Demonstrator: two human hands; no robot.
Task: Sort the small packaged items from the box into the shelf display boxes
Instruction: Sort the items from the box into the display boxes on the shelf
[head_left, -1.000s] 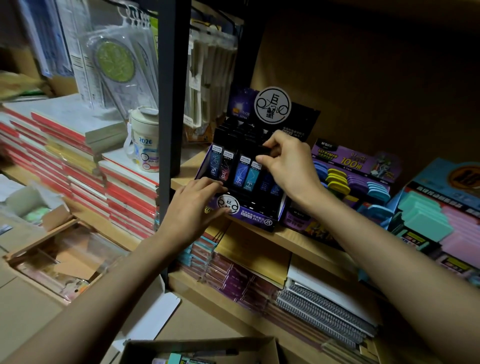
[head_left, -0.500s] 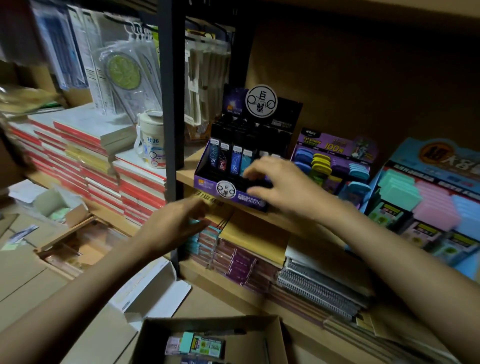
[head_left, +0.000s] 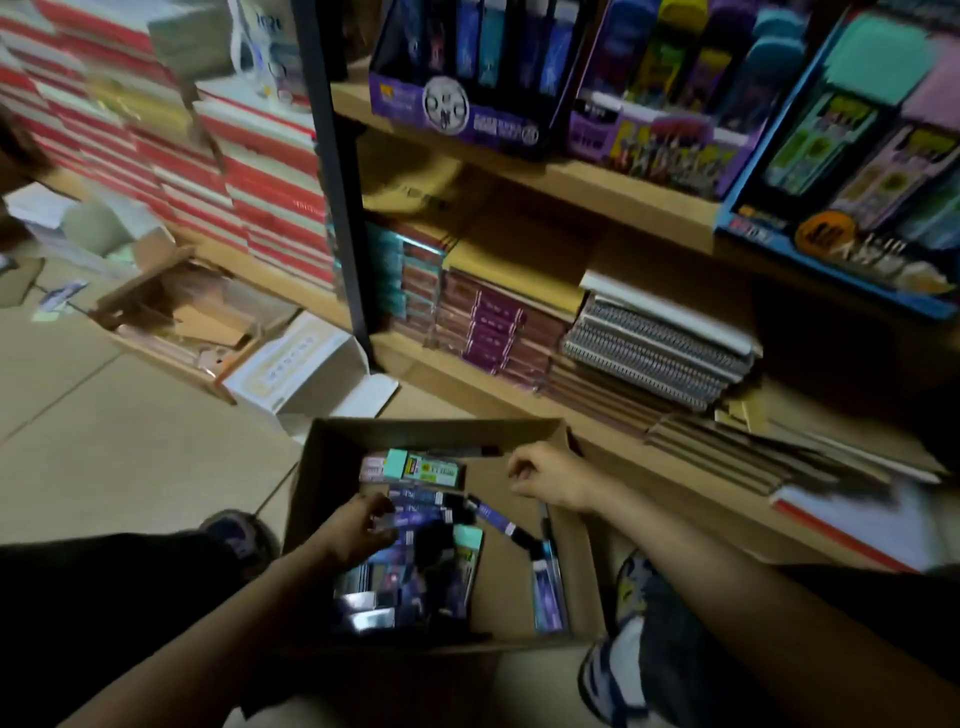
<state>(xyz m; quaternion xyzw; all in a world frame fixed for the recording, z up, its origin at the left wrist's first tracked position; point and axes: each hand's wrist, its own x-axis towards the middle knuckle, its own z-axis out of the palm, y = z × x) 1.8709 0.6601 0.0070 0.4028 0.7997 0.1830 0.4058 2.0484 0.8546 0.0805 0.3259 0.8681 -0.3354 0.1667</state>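
"Small packaged items (head_left: 415, 512): loose in the cardboard box (head_left: 431, 431) on the floor, under both hands."
"Grip?"
"Left hand (head_left: 358, 525) curled onto the purple packets (head_left: 410, 519) (too blurred to call a hold); right hand (head_left: 545, 475) loosely curled, nothing seen in it. Better to pinch one kind, by the long edges."
"Room?"
"Close box walls either side; lift straight up, then over the shelf edge (head_left: 597, 189) to the purple display box (head_left: 457, 111)."

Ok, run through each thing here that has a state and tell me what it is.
Cardboard box: open, partly filled with packs.
Left hand: in the box, fingers curled over packs; grip unclear.
Right hand: above the box, loosely curled, nothing visible in it.
Purple display box: on the shelf, stocked.
White box: flap open.
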